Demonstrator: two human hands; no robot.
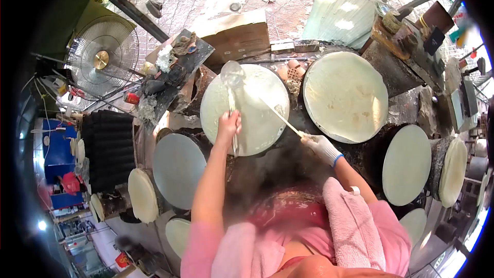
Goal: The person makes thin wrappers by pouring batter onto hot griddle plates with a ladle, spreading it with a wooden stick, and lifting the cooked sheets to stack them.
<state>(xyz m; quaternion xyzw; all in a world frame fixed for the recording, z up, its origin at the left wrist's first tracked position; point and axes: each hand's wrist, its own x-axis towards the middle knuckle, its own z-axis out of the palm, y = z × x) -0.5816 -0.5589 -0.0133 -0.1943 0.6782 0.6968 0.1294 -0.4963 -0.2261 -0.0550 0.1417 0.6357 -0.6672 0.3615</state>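
My left hand (229,124) is closed around the handle of a ladle (232,74), whose round bowl hangs over the upper left edge of a pale round griddle (221,108). A white glove with a blue cuff covers my right hand (316,146). Its fingers grip a thin light stick (280,117) that slants up and left across the same griddle. Glare and blur hide the stick's far end. The griddle's surface looks coated in something pale and wet.
Another large round griddle (347,98) lies to the right, with a smaller round plate (406,166) below it. A grey round plate (179,171) sits at left. Farther out are a standing fan (102,61), a cardboard box (234,40) and eggshells (293,70). Steam rises near my body.
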